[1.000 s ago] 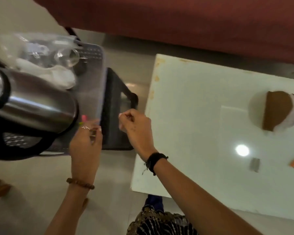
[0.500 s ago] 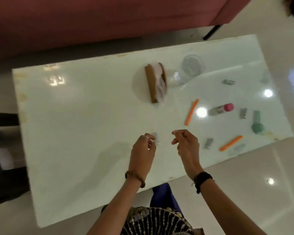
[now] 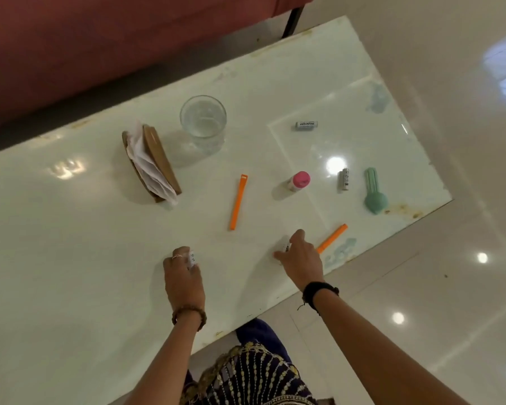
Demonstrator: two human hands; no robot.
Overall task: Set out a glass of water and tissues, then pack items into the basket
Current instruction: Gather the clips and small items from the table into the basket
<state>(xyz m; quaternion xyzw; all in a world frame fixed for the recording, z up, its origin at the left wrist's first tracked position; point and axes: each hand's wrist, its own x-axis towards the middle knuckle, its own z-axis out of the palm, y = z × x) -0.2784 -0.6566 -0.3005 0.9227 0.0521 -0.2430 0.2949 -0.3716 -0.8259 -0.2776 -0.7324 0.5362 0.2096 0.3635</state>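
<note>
On the glossy white table, the right hand has dropped since half a second ago, fingers now pinched on a small white printed cylinder. The left hand curls round another one. The clear round water glass stands just beside the wooden tissue holder; no basket visible.

The left hand covers nearly all of a small white printed item, its lettering unreadable. The right hand likewise hides most of a second white labelled piece. The table runs off the left edge.
</note>
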